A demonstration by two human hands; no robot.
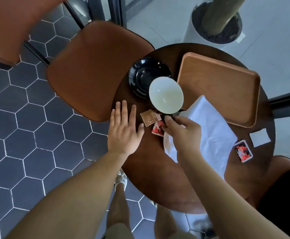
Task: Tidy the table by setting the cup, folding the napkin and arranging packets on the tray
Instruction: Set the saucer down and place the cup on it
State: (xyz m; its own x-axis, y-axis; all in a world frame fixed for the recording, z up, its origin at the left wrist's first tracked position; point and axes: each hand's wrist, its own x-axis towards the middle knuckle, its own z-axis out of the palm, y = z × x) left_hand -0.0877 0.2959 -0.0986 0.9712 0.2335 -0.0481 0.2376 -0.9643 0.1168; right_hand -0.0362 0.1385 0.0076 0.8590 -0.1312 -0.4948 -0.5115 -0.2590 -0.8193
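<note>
From the head camera, the round table (158,178) carries a wooden tray (218,87) at its 1 o'clock, nothing on it, and a black saucer (146,75) at 10 o'clock. The cup (165,94) sits at the saucer's 5 o'clock, overlapping its rim; whether it is lifted or resting I cannot tell. The right hand (180,130) pinches the cup at its near side, seemingly by the handle, with fingers curled. The left hand (123,126) is flat with fingers straight and slightly spread at the table's 9 o'clock edge, holding nothing. A brown packet (148,118) and a red packet (158,129) lie between the hands, and the unfolded napkin (209,131) spreads at the centre. The cup step looks to be in hand. The next move probably calls for carrying the cup level toward 11 o'clock and lowering it centred in the saucer.
</note>
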